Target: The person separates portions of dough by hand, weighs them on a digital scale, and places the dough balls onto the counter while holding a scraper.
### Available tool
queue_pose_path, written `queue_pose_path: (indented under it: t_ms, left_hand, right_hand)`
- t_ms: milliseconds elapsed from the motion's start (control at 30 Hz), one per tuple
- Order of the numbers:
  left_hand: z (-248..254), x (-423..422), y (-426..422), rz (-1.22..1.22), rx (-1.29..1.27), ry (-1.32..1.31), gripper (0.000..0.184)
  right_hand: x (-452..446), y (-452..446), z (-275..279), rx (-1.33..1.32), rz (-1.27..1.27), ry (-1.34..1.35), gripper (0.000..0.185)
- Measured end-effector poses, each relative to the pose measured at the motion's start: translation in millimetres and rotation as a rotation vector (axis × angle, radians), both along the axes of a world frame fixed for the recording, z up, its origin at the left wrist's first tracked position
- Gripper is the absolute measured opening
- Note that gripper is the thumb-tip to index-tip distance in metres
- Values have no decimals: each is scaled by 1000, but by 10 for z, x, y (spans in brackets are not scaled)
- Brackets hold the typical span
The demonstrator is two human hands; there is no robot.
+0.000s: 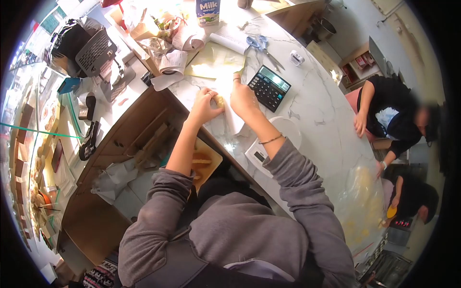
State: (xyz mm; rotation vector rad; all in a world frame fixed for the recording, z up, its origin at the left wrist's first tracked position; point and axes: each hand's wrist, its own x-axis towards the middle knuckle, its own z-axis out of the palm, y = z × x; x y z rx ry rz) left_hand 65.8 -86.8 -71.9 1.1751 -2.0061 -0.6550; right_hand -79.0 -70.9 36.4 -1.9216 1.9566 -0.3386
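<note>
My left hand (205,106) is at the counter's near edge, its fingers pinched round a small pale yellow piece (219,101). Close beside it, my right hand (244,102) rests over a bright white paper strip (232,118), fingers curled and one pointing away from me; whether it grips the paper is hidden by glare. A black calculator (268,88) lies just right of my right hand. Beyond both hands is a yellowish sheet (216,60), washed out by light. A white scale (259,156) stands below my right forearm.
Blue-handled scissors (259,45), a small clear object (297,58) and a milk carton (208,12) stand or lie farther back. Curled papers (173,63) are at the left. Two people (384,108) are at the right, near a clear plastic sheet (357,206).
</note>
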Motion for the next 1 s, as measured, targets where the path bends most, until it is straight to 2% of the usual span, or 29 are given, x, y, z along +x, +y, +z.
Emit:
queue_pose_path:
  t_ms: [33,133,200,300,333,433,500,567,633,733,833,900,967,1000]
  left_hand:
    - [14,5,20,1,-60,-6,44]
    - [42,12,78,19,124,61,38]
    - [11,-5,138,108,95,131,35]
    - [120,-86,337,187,106,282,31]
    - [214,-118,407,206,118,338,29]
    - [621,-377,636,75,47,285,26]
    - [798,-729,776,-134,158,254,28]
    - [746,-1118,879,-289,-115,63,29]
    - [664,-1427,937,-441,-143,-172,31]
    - [552,-1565,1034,-460,-227,-376,36]
    - [609,-1523,1045,-408,-146,-288,44]
    - [736,-1287,947,-330,-167,-60,53]
    - [632,-1013,683,-115,-69,74,52]
    - [496,-848,505,15,-96,-10,51]
  right_hand:
    - [-12,19,-19,4,8,-11,49]
    - [-40,121,12,16,59,-39,52]
    - [-153,363,49,30,125,-36,57]
    - [-452,674,36,-13,16,-184,58]
    - [-569,812,190,-87,-63,-297,58]
    - [-1136,1227,607,-281,-215,-519,55]
    - [-1502,1516,887,-473,-205,-365,50]
    - [-1663,1792,1164,-452,-306,-417,47]
    - [-1801,1999,1250,-461,-304,-404,48]
    - [-1910,2200,1197,-455,-345,-432,47]
    - [-1911,2282,1167,-442,-381,-483,46]
    - [-1850,2304,1158,-432,-393,-514,45]
    - [-1793,2279,1182,-428,-405,-530,45]
    - [-1780,2266,1186,-417,-395,-537,45]
